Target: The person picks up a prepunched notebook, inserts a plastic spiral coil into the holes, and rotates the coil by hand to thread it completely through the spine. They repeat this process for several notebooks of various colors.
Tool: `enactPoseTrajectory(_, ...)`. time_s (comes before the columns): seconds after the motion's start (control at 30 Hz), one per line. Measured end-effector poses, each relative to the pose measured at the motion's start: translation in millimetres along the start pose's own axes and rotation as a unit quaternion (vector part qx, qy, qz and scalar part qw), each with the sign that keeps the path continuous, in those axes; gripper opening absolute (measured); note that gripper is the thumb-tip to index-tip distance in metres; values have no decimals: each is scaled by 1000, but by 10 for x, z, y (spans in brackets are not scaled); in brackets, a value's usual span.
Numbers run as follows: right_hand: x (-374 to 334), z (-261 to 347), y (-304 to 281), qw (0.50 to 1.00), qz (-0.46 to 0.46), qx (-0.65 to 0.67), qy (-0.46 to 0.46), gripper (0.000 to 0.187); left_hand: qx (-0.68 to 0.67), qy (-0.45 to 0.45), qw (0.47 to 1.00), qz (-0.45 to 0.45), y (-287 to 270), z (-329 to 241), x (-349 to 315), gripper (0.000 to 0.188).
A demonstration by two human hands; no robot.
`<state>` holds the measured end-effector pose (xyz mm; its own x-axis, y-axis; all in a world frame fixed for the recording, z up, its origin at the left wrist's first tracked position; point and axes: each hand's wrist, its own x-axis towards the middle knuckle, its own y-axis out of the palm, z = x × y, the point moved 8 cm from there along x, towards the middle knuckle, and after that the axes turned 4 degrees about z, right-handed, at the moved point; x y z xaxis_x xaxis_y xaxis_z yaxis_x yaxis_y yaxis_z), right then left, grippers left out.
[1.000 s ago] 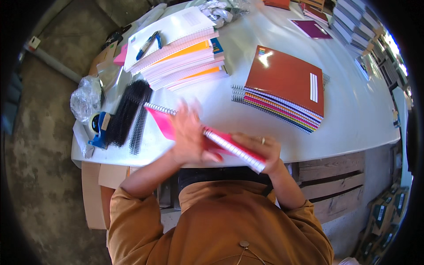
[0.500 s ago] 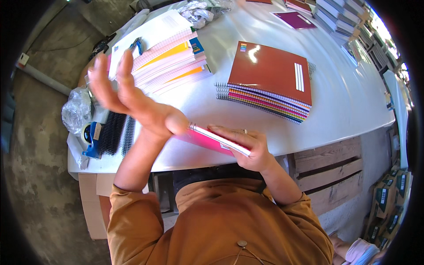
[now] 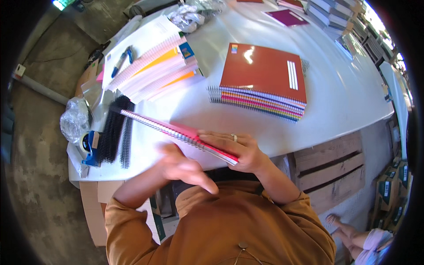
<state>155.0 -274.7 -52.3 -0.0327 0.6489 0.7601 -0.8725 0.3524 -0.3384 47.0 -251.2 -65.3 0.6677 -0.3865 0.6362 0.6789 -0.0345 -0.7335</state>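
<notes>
My right hand (image 3: 243,149) grips one end of a pink-red notebook (image 3: 179,131), its thumb side hidden and its fingers across the cover. A wire spiral runs along the notebook's near edge, and the book is tilted, seen almost edge-on. Just below the spiral is my left hand (image 3: 183,167), smeared by motion, with fingers stretched apart and holding nothing. Beyond the notebook, on the white table (image 3: 349,104), stands a stack of spiral notebooks (image 3: 265,75) topped by a glossy reddish-brown cover.
At the left lie fanned paper stacks (image 3: 152,59) with blue-handled pliers (image 3: 122,62) on top. Nearer are black spiral coils (image 3: 111,132), a blue tape dispenser (image 3: 91,149) and crumpled clear plastic (image 3: 75,121). A purple notebook (image 3: 287,17) lies far off. Another person's legs (image 3: 351,236) show lower right.
My left hand has dropped from above the notebook's left end to below its spiral edge. The notebook has turned, so its spiral side now shows. My right hand still holds it.
</notes>
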Motion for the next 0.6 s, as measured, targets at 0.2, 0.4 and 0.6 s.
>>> enactPoseTrajectory(0.2, -25, -60, -39, 1000, -23, 4, 1, 51, -37, -157, 986, 37, 355, 52, -239, 94)
enactPoseTrajectory(0.4, 51, 48, 71, 998, 45, -34, -2, 46, 250, -5, 959, -134, -37, -14, 201, 52)
enactPoseTrajectory(0.6, -36, -174, -21, 999, -11, 9, 32, 52, 146, -142, 969, -137, -285, 239, 699, 61)
